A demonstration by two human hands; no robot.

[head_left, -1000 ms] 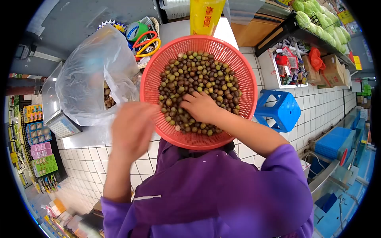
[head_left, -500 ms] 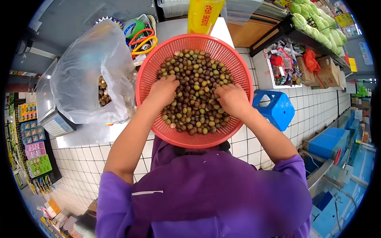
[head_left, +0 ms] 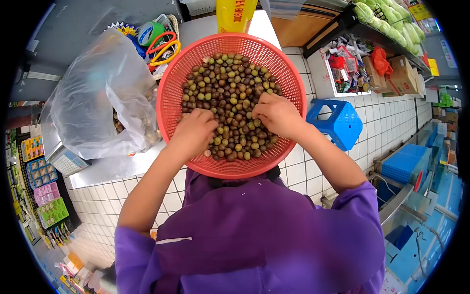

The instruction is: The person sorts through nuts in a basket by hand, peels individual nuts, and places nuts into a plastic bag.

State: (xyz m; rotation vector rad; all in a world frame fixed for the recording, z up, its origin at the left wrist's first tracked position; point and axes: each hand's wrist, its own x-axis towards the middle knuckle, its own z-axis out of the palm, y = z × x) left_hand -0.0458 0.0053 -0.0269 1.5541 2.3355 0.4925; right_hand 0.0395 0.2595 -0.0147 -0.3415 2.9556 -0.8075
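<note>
A red plastic colander-like basket (head_left: 169, 78) holds a heap of small round brown and green fruits (head_left: 237, 98). My left hand (head_left: 196, 130) rests on the left side of the heap, its fingers bent down among the fruits. On the right side of the heap is my right hand (head_left: 276, 115), with fingers curled and their tips touching fruits. What sits inside either hand's curled fingers is hidden. The basket is close in front of my body, at the edge of the table.
A clear plastic bag (head_left: 98, 98) with more brown round pieces stands left on the metal table (head_left: 110, 171). Behind are a yellow wrap box (head_left: 235, 14), a green tape roll (head_left: 151, 33) and scissors (head_left: 164, 49). A blue stool (head_left: 347, 125) stands right on the tiled floor.
My left hand has moved down and nearer to me over the fruits. The right hand has shifted slightly up, its fingers more curled. The view has shifted a little.
</note>
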